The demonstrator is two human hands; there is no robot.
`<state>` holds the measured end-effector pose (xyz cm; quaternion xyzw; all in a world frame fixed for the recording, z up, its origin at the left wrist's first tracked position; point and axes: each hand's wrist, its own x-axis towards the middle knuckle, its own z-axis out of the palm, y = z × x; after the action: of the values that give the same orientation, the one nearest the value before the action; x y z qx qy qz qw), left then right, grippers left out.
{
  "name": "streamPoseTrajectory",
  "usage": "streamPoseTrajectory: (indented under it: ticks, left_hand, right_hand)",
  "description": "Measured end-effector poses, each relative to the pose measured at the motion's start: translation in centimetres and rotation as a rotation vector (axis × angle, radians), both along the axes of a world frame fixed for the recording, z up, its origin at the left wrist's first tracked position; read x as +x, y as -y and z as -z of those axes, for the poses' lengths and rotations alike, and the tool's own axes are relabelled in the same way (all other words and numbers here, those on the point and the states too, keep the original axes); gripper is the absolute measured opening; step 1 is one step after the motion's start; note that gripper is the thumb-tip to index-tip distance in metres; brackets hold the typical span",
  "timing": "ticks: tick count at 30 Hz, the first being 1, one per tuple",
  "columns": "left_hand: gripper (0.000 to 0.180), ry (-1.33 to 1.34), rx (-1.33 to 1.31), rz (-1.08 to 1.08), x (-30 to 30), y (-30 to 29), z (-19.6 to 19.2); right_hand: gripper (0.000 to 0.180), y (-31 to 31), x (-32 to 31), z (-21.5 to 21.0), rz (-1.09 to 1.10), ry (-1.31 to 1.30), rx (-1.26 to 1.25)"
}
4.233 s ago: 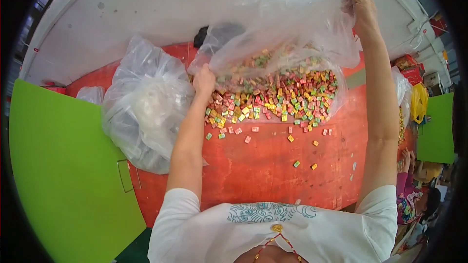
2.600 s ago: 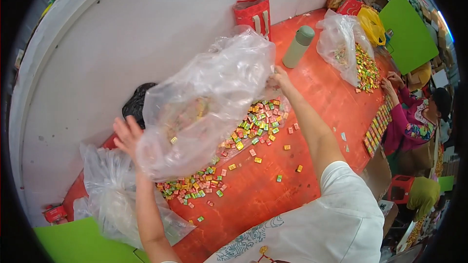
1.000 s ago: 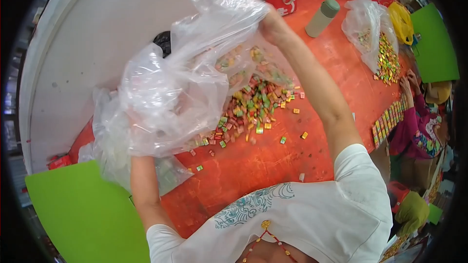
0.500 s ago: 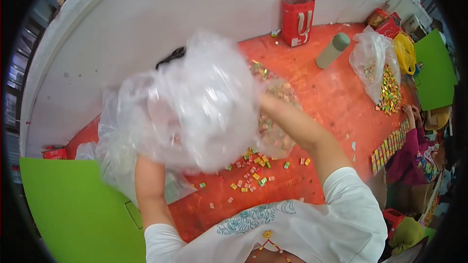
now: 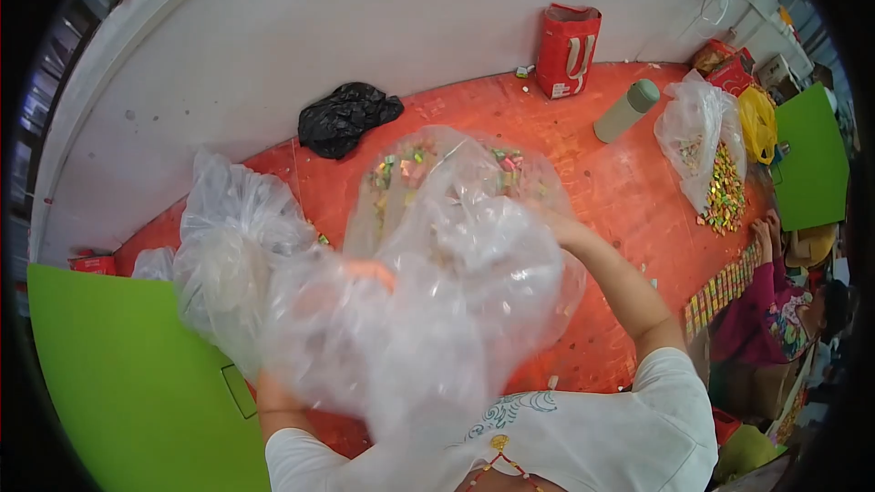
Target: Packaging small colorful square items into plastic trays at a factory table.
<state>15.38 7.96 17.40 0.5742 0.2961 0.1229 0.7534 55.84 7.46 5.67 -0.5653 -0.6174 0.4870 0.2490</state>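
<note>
Clear plastic bag (image 5: 474, 310): it is puffing up in the middle of the red table (image 5: 629, 210) and spilling toward 6 o'clock, against the white shirt (image 5: 629, 428).
What just changed: the plastic is sliding away from the black bag (image 5: 346, 118) at 11 o'clock and coming closer to the person. Loose blocks near 6 o'clock are now hiding from me.
What that means: I'm guessing the bag is being gathered over the pile, with the blocks ending up under it or inside it.
Small bright blocks (image 5: 412, 164): some are showing through the plastic at 12 o'clock.
Right hand (image 5: 550, 215): it is touching the bag at 3 o'clock. Folds are covering the fingers, so I'm not telling if they are pinching.
Left hand: it is hiding in plastic around 8 o'clock; I can't tell if its fingers are apart or together.
</note>
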Motion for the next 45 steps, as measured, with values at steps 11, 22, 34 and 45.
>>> streamPoseTrajectory:
  ticks: [11,22,34,45]
  left_hand:
    - [0.033,0.291,-0.112,-0.721,-2.4,-9.5,0.8]
    - [0.031,0.114,0.693,-0.671,-4.3,-30.4,-3.9]
    - [0.036,-0.986,1.144,-0.451,-29.5,-44.1,-8.6]
    - [0.035,-1.118,0.428,-0.403,-14.1,-22.9,-2.7]
  right_hand:
    - [0.072,-9.4,-0.4,6.0,-0.053,0.607,0.421]
    - [0.018,-29.3,0.5,-1.3,0.375,-0.12,0.26]
    - [0.033,-28.8,3.5,-20.3,0.357,-1.04,0.078]
    - [0.081,-25.2,7.3,-3.8,0.36,0.713,0.443]
